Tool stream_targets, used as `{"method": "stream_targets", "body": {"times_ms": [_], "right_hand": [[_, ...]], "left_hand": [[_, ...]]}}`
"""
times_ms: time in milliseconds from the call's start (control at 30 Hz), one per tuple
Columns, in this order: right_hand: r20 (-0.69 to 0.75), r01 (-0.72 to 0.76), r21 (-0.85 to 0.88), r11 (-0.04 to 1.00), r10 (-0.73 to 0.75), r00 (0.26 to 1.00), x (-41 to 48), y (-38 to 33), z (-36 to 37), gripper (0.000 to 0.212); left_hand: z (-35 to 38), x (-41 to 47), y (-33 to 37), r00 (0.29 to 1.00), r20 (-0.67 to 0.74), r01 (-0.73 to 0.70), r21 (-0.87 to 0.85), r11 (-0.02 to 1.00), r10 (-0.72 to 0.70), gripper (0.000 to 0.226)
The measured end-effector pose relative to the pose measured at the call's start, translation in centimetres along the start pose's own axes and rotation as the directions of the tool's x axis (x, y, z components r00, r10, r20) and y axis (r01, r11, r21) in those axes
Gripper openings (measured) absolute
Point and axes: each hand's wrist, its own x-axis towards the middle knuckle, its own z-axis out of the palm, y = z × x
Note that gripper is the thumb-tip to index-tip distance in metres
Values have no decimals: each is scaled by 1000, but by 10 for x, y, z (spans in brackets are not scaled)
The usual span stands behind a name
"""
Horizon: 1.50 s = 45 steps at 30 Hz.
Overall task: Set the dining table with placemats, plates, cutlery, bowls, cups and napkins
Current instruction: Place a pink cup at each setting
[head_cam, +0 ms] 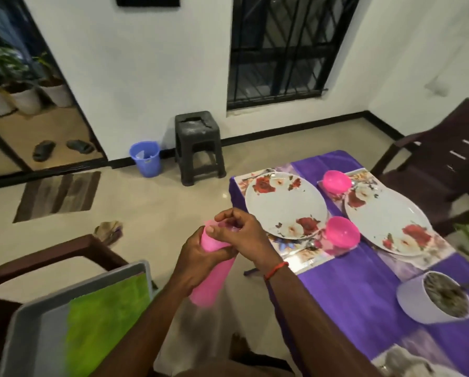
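Note:
My left hand (198,261) grips a stack of pink cups (213,281) off the table's left side. My right hand (240,232) pinches the top of that stack. On the purple tablecloth (350,289) lie floral placemats with two flowered white plates (285,205) (388,219). A pink bowl (342,234) sits between the plates at the front, and another pink bowl (336,180) sits behind. A fork (258,174) lies past the left plate and a spoon (302,247) lies before it.
A grey tray (37,317) with a green cloth (105,314) rests on a dark chair (64,251) at lower left. A white plant pot (432,297) stands on the table. Another dark chair (440,159) is at far right. A black stool (198,148) and blue bin (145,158) stand by the wall.

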Motion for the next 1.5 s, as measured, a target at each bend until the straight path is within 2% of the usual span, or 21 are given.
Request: {"method": "stream_targets", "body": {"times_ms": [100, 267, 400, 500, 567, 667, 700, 800, 967, 1200, 1267, 1333, 1400, 1500], "right_hand": [[-9, 1, 39, 999, 0, 1000, 4, 3, -26, 41], [-41, 18, 69, 997, -16, 999, 14, 6, -63, 44], [-54, 52, 92, 994, -47, 997, 23, 14, -89, 47], [-177, 88, 170, 982, -57, 983, 32, 18, -107, 40], [-302, 105, 252, 962, -25, 953, 35, 20, -125, 34], [-435, 122, 301, 946, 22, 900, 32, 20, -162, 34], [-463, 120, 303, 945, 36, 886, 28, 20, -175, 37], [-527, 104, 262, 960, 52, 848, 16, 27, -210, 47], [-637, 12, 140, 990, 80, 767, -2, 42, -251, 54], [-647, -226, -20, 974, 160, 746, -20, 79, -270, 68], [-625, -257, -79, 963, 153, 765, -22, 89, -270, 65], [-573, -255, -82, 964, 163, 803, -23, 98, -269, 56], [-563, -235, 15, 972, 203, 801, -23, 108, -266, 40], [-578, -255, 153, 955, 295, 760, -26, 125, -260, 23]], "left_hand": [[20, 16, 8, 998, 66, 13, -3, 1000, -13, 78], [45, 38, 23, 989, 149, 15, -13, 1000, -13, 58], [64, 59, 33, 982, 189, 0, 54, 999, -10, 72], [74, 72, 33, 977, 214, -8, 106, 994, -15, 77], [79, 79, 27, 975, 222, -3, 124, 992, -24, 93], [84, 83, 19, 982, 183, 29, 66, 997, -41, 93], [86, 85, 18, 983, 180, 32, 48, 998, -40, 99], [94, 92, 15, 978, 202, 33, 47, 998, -42, 116], [109, 108, 25, 965, 258, 18, 63, 998, -34, 100], [122, 122, 34, 946, 323, -7, 87, 996, -21, 96], [122, 123, 33, 935, 352, -6, 106, 994, -32, 110], [122, 125, 31, 928, 371, -9, 115, 993, -35, 115], [122, 128, 29, 921, 389, -9, 120, 993, -38, 114], [124, 131, 28, 916, 400, -14, 141, 990, -44, 114]]}}
